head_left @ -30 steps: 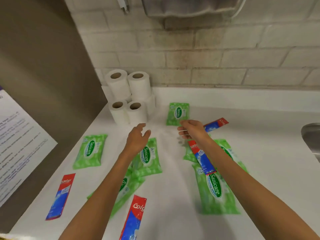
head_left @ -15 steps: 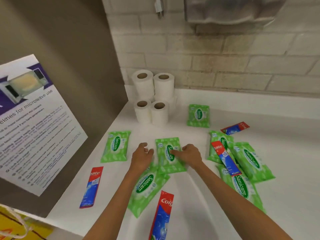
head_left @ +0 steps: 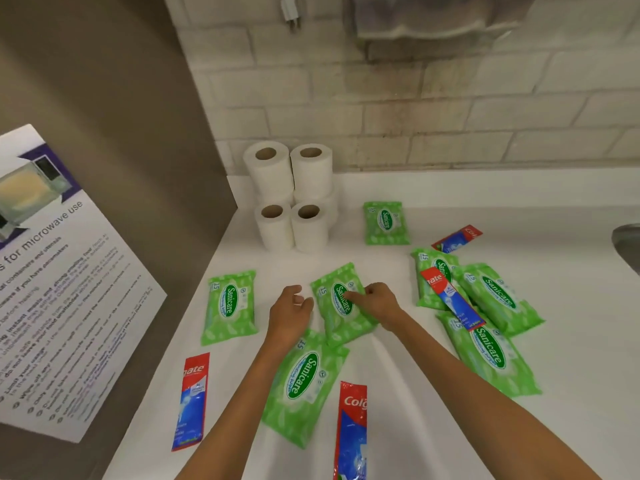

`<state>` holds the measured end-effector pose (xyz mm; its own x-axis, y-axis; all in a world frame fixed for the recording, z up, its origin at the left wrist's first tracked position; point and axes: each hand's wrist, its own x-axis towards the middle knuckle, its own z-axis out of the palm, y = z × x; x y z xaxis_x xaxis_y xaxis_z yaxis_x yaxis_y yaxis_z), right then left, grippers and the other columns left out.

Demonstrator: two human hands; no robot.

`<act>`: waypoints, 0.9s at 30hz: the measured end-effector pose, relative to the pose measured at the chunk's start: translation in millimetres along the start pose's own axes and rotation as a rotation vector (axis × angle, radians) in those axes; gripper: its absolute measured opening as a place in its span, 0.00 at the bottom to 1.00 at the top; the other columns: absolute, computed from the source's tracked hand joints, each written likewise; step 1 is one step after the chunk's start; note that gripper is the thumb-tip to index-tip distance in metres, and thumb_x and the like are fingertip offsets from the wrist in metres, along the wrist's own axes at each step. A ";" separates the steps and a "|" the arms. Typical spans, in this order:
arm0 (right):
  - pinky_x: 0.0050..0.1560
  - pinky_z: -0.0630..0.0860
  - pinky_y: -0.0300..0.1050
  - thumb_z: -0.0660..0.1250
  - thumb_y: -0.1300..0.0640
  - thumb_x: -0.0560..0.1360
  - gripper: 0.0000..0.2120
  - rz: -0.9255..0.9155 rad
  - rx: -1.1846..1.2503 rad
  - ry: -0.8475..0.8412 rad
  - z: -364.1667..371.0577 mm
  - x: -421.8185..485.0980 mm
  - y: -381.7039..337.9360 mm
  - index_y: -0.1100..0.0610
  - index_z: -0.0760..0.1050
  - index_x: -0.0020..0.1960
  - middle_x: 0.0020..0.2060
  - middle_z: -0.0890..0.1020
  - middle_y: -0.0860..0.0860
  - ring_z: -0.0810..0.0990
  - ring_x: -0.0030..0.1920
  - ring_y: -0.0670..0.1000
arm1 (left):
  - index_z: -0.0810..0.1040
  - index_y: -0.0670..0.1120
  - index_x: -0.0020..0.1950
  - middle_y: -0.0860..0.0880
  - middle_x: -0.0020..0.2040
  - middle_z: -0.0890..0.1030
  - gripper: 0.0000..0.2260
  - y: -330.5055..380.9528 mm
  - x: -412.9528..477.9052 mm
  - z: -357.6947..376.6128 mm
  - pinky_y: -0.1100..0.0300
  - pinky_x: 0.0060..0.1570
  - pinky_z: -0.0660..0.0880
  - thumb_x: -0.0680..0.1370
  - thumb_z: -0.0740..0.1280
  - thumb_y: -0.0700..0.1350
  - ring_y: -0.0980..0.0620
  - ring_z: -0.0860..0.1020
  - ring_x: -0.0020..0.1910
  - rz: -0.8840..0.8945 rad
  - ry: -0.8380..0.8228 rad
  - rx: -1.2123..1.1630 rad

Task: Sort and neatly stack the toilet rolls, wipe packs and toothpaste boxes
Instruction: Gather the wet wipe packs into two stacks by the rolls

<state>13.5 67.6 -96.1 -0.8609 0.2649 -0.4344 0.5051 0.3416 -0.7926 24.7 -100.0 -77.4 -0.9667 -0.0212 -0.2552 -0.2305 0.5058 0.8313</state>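
Several white toilet rolls (head_left: 291,199) stand stacked in the back left corner of the white counter (head_left: 571,341). Green wipe packs lie scattered. My right hand (head_left: 377,301) grips the middle wipe pack (head_left: 337,310), which is tilted and overlaps a larger wipe pack (head_left: 301,379). My left hand (head_left: 289,313) hovers just left of it, fingers loosely curled and holding nothing. Another wipe pack (head_left: 230,306) lies left, one (head_left: 385,223) at the back, and a heap of packs (head_left: 485,323) sits right. Red-blue toothpaste boxes lie at the front left (head_left: 192,400), front centre (head_left: 351,431), on the heap (head_left: 450,297) and at the back (head_left: 457,239).
A brown side wall with a microwave notice (head_left: 52,289) closes off the left. A brick wall with a paper dispenser (head_left: 440,19) stands behind. The rim of a metal sink (head_left: 627,244) shows at the right edge.
Both hands came down from mid-air to the middle wipe pack. My right hand took hold of it and turned it slightly. The camera view swung left.
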 end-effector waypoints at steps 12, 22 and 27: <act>0.53 0.78 0.50 0.71 0.51 0.72 0.20 -0.127 0.484 0.129 -34.9 -8.4 2.3 0.65 0.77 0.56 0.51 0.82 0.58 0.82 0.50 0.56 | 0.77 0.41 0.40 0.43 0.40 0.78 0.16 48.6 5.8 58.6 0.53 0.43 0.72 0.71 0.70 0.55 0.47 0.75 0.41 -0.135 -0.008 -0.428; 0.49 0.79 0.54 0.71 0.56 0.72 0.16 -0.152 0.484 0.117 -90.2 11.3 4.3 0.67 0.79 0.53 0.44 0.84 0.62 0.81 0.41 0.56 | 0.78 0.43 0.41 0.42 0.44 0.81 0.07 77.2 19.6 83.8 0.59 0.38 0.75 0.76 0.68 0.45 0.46 0.78 0.42 -0.087 -0.025 -0.575; 0.45 0.80 0.50 0.74 0.52 0.69 0.24 -0.227 0.353 0.214 -107.6 20.5 3.4 0.67 0.75 0.58 0.36 0.83 0.60 0.82 0.38 0.56 | 0.78 0.39 0.55 0.44 0.44 0.82 0.10 96.1 29.5 94.7 0.62 0.35 0.77 0.75 0.68 0.39 0.51 0.79 0.38 -0.106 -0.128 -0.596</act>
<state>4.2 171.2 -61.6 -0.8962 0.4119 -0.1649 0.2219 0.0944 -0.9705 -15.4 29.7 -51.8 -0.9225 0.0773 -0.3781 -0.3830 -0.0630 0.9216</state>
